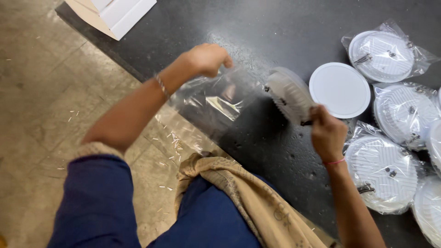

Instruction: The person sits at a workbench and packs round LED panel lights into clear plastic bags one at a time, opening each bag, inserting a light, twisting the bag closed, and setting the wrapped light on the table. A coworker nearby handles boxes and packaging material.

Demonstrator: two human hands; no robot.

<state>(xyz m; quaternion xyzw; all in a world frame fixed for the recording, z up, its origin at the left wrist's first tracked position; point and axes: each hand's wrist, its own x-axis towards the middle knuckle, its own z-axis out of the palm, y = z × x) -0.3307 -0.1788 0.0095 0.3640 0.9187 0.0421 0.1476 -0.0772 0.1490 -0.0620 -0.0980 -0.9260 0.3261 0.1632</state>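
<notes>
- Evidently the round ribbed light fitting (288, 95) was mid-bagging — the right hand (327, 133) gripped it by its lower edge, tilted, between the two hands.
- Left hand (207, 59) was closed, pinching the top of the clear plastic bag (216, 98), which hung open just left of the fitting.
- Next, by my judgement, the fitting needed lining up with the bag's mouth.
- Beyond the right hand lay a bare white disc (340, 90) and several bagged fittings (382, 172) — close, crowding the black tabletop (257, 27).
</notes>
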